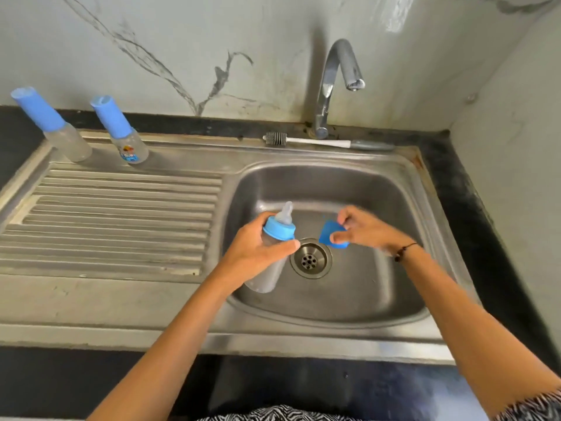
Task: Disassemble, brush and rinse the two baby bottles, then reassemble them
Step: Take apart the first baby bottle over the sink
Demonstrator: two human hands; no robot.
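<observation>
Bottles: three, one gripped in left hand [258, 247], one cap [332, 235] pinched in right hand [364, 230].

Steel sink unit [121, 299] bears two capped bottles [127, 141], seemingly upright, and a brush [318, 142]

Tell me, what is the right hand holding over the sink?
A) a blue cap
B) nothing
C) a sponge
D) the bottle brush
A: the right hand pinches a blue cap above the sink, while the left hand holds the bottle; the brush lies behind the basin, by the tap.
</observation>
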